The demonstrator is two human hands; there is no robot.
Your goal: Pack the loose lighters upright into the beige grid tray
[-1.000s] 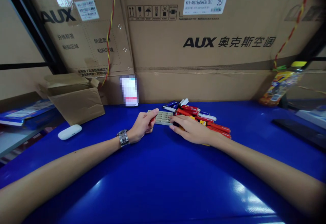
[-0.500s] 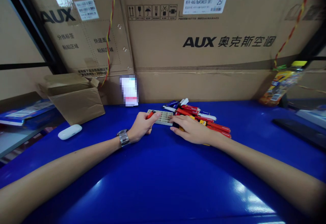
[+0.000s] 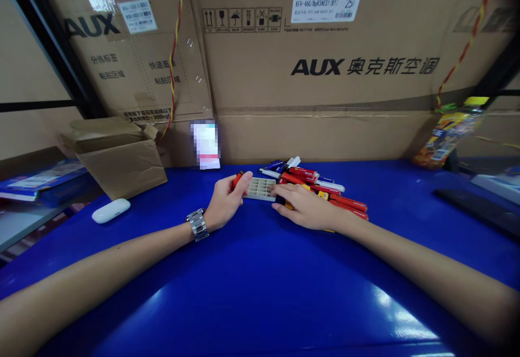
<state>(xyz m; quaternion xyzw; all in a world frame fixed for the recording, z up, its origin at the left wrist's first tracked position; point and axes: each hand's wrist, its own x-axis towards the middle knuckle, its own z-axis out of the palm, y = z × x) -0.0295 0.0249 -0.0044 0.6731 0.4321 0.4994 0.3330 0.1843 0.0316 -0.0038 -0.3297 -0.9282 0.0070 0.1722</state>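
Note:
My left hand (image 3: 227, 200) is closed around a red marker pen (image 3: 239, 179) with a dark end pointing up, just left of a beige compartment tray (image 3: 260, 190). My right hand (image 3: 303, 205) lies at the tray's right end, its fingertips gripping the edge there. Between that thumb and the fingers shows a black-and-yellow thing (image 3: 281, 200), mostly hidden by the hand. Behind and beside my right hand lies a pile of red marker pens (image 3: 348, 202), with white pens (image 3: 331, 185) and a blue one (image 3: 275, 165) among them.
A large cardboard box (image 3: 325, 91) walls off the back of the blue table (image 3: 260, 281). To the left stand a small open carton (image 3: 124, 164) and a white case (image 3: 111, 211). A blurred-out phone-like object (image 3: 206, 144) leans at the back. A drink bottle (image 3: 450, 132) stands right.
My left hand has drawn slightly left and tilted the red marker more upright, uncovering more of the tray's left side. My right hand has hardly moved.

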